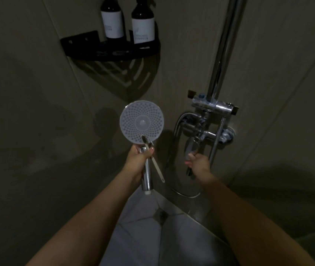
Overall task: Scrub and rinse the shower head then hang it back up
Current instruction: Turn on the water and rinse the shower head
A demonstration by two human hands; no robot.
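Our left hand [137, 162] grips the chrome handle of the shower head [141, 122] at the centre of the frame, its round perforated face turned toward us, and pinches a toothbrush [153, 160] against that handle, bristles touching the face's lower edge. Right of centre, our right hand [198, 163] curls around the mixer tap lever [191, 148]. At the upper left, two dark bottles [143, 25] stand on a black corner shelf [110, 50].

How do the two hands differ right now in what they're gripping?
The left hand holds two things up, the shower head by its chrome handle plus a toothbrush; the right hand grips one fixed thing, the mixer lever. The left sits nearer the corner, the right under the riser pipe. Both are curled tight.
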